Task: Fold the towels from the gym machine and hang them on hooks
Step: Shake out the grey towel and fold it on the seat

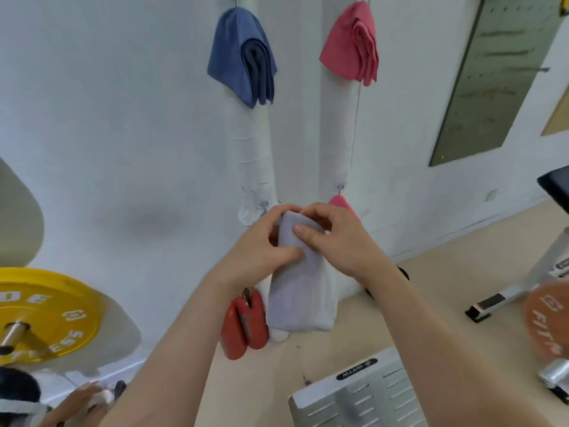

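Far left of the hands, a yellow weight plate (46, 315) shows partial white lettering, "ESS" readable. Left hand (264, 245) and right hand (335, 238) sit together, both pinching the top of a pale lavender folded towel (303, 291) that hangs down between them. Above the hands, a blue towel (240, 57) and a pink towel (351, 44) hang folded on the white wall. Below the hands stands a red object (243, 325). Far right, an orange plate (548, 318) reads "FIT".
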{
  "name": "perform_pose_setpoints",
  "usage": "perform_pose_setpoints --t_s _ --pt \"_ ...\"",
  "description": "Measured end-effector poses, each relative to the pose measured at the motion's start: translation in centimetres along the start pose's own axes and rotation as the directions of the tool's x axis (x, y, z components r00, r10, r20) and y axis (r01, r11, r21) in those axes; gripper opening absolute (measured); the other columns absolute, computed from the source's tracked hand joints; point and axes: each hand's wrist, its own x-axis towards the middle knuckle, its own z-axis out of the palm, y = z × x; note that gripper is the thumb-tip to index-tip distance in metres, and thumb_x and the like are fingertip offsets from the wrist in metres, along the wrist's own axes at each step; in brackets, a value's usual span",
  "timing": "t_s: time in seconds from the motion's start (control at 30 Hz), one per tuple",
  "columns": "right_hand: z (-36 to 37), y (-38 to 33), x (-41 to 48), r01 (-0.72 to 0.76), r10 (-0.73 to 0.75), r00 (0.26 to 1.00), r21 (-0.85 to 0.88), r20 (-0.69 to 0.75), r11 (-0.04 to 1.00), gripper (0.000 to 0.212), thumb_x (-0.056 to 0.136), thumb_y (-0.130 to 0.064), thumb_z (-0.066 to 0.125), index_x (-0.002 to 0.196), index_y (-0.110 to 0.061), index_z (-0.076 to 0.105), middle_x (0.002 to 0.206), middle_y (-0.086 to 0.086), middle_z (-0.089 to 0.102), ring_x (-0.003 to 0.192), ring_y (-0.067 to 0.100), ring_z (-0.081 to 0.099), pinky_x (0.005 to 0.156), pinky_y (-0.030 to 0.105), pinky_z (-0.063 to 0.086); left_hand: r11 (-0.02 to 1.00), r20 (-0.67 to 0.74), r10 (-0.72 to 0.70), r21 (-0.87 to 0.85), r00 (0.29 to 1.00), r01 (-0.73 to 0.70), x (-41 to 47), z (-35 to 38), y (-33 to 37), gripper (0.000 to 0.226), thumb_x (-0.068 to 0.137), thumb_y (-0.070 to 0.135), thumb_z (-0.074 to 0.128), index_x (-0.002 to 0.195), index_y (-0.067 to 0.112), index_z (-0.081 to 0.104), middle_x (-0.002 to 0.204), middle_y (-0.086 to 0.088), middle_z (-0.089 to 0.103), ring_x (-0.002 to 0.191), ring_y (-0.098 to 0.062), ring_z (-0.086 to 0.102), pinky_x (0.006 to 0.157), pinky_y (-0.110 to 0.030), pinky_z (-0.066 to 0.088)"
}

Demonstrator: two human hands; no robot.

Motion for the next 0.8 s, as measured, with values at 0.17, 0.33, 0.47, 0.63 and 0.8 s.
perform_pose_setpoints --t_s 0.17,0.33,0.47,0.63,0.8 --pt "-2.5 1.1 5.9 -0.064 0.065 0.998 0.244 0.004 0.968 0.006 0.090 -0.018 0.064 0.092 -0.015 0.070 0.091 0.002 0.072 0.085 0.009 0.064 0.083 0.026 0.053 0.957 0.120 -0.056 -0.275 0.991 0.088 6.3 -2.8 1.1 0.046 0.076 -0.006 0.048 0.119 0.006 0.060 0.109 -0.029 0.065 0.092 -0.033 0.065 0.078 -0.034 0.055" --pt "-4.7 1.7 12.5 -0.046 0.067 0.997 0.439 -0.033 0.897 0.011 0.091 -0.019 0.064 0.098 -0.011 0.069 0.098 0.011 0.073 0.092 0.019 0.067 0.091 0.044 0.055 0.992 -0.107 -0.007 -0.128 0.994 -0.007 13.1 -3.3 3.7 0.020 0.096 0.013 0.054 0.110 0.011 0.067 0.100 -0.014 0.073 0.097 -0.030 0.069 0.083 -0.037 0.057" --pt "-6.8 0.0 17.8 0.027 -0.011 0.999 0.494 -0.035 0.869 0.018 0.093 -0.017 0.061 0.103 -0.003 0.066 0.099 0.018 0.071 0.088 0.021 0.066 0.086 0.038 0.057 0.992 -0.262 0.116 0.081 0.958 -0.098 17.8 -5.2 6.6 0.018 0.095 0.024 0.057 0.105 0.021 0.071 0.099 0.002 0.074 0.098 -0.019 0.068 0.091 -0.042 0.054" --pt "-8.2 -3.3 24.5 0.105 -0.100 0.994 0.529 -0.037 0.842 0.019 0.094 -0.020 0.060 0.103 -0.005 0.066 0.085 0.006 0.065 0.077 0.016 0.054 0.080 0.039 0.049 0.977 -0.334 0.204 0.124 0.920 -0.171 22.4 -8.7 10.3 0.020 0.095 0.032 0.057 0.106 0.021 0.070 0.099 0.003 0.074 0.099 -0.018 0.068 0.092 -0.039 0.054" --pt "-9.0 -7.3 31.4 0.188 -0.173 0.982 0.536 -0.079 0.823 0.023 0.096 -0.025 0.057 0.102 -0.006 0.065 0.083 0.004 0.062 0.075 0.016 0.050 0.073 0.039 0.043 0.951 -0.422 0.309 0.111 0.852 -0.289 27.4 -13.0 14.0 0.021 0.094 0.029 0.059 0.103 0.015 0.071 0.088 0.002 0.074 0.080 -0.012 0.069 0.066 -0.024 0.052"
